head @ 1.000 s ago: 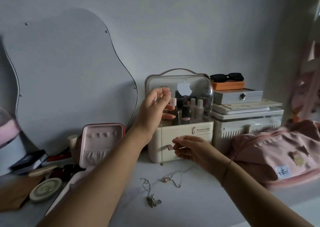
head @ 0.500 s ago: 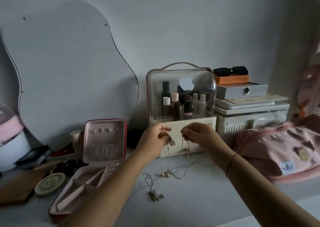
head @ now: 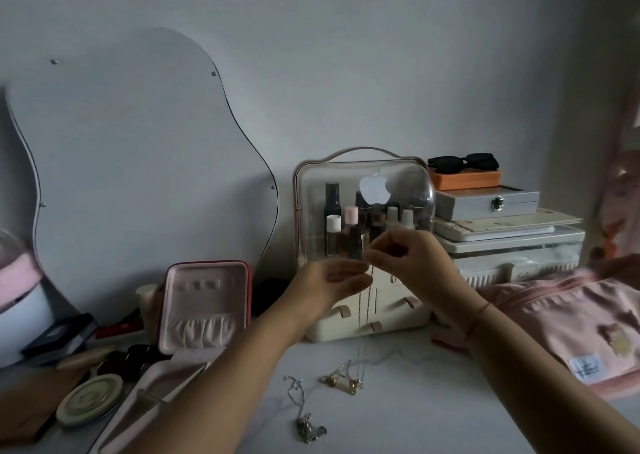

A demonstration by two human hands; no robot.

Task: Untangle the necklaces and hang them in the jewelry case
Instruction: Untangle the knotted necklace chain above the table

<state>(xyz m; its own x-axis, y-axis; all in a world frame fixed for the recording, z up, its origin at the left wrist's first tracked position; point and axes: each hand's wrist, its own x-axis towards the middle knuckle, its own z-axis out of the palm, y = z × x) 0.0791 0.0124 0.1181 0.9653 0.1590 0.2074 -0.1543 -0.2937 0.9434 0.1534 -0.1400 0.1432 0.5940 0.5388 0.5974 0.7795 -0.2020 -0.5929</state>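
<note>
My left hand (head: pixel 332 280) and my right hand (head: pixel 412 263) meet in front of the cosmetics box, both pinching the top of a thin gold necklace (head: pixel 363 332). Its chain hangs straight down to two small gold pendants (head: pixel 343 382) resting on the white table (head: pixel 398 419). A second, silver necklace (head: pixel 304 415) lies loose on the table nearer me, with a charm at its lower end. The pink jewelry case (head: pixel 204 304) stands open at the left, its lid upright with hooks and a gathered pocket, its tray lying flat towards me.
A cream cosmetics box (head: pixel 363 218) with a clear dome stands behind my hands. Stacked boxes (head: pixel 502 232) with sunglasses on top are at the right, beside a pink bag (head: pixel 571 318). A wavy mirror (head: pixel 138 162) leans on the wall. Small tins and compacts crowd the left.
My left hand came down from high by the dome to meet my right hand. Both then rose slightly together, lifting the gold chain so it hangs straight.
</note>
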